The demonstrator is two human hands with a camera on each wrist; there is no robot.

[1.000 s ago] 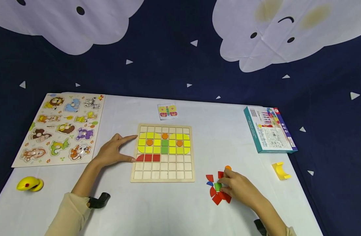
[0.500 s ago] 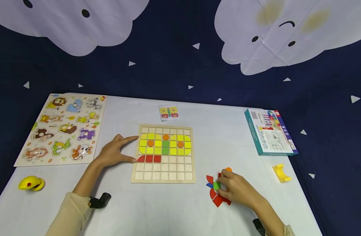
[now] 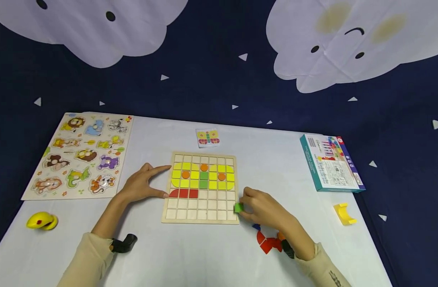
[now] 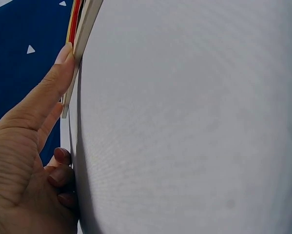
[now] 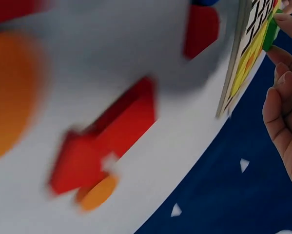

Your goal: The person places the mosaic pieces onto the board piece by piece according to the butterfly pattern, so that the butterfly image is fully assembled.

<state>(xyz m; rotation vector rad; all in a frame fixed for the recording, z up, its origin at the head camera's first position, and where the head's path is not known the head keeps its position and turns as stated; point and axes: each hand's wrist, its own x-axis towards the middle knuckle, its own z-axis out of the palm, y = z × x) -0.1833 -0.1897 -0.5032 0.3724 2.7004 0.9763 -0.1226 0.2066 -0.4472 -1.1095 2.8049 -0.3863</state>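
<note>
A square wooden grid board lies mid-table, bearing yellow, orange, green and red tiles in its cells. My left hand rests at the board's left edge, thumb and index finger spread along it and touching it; its other fingers are curled in the left wrist view. Between thumb and finger, my right hand pinches a green square tile at the board's right edge. In the right wrist view that green tile overlaps the board. Loose red tiles lie below the right hand, partly hidden by its wrist.
Behind the board is a small butterfly picture card. An animal puzzle lies at left, with a yellow toy in front of it. A printed box and a yellow curved block are on the right.
My right hand has lifted the green square tile from the loose pile and carried it left to the board's right edge. My left hand has stayed at the board.
</note>
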